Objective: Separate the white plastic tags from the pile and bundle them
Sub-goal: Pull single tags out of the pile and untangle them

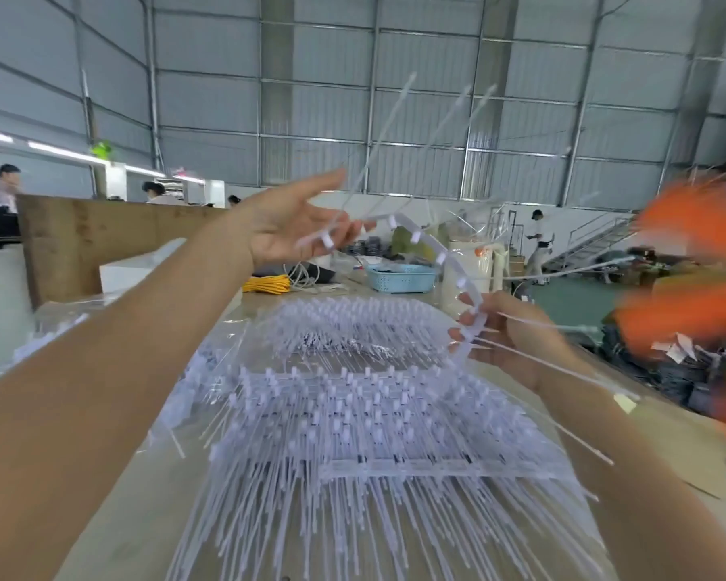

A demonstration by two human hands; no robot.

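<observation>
A: Now, hands?
B: Left hand (288,222) and right hand (506,333) each pinch one end of a bent tag strip (441,255), raised.
A: Pile?
B: Tag pile (353,413) on table (143,496), beneath both hands.

Bare forearms (101,371); no sleeves; slim fingers (462,316).

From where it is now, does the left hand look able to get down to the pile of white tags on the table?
Probably yes. The left hand is raised above the pile of white tags with nothing between them, but it holds one end of a bent tag strip, so it isn't free.
</observation>
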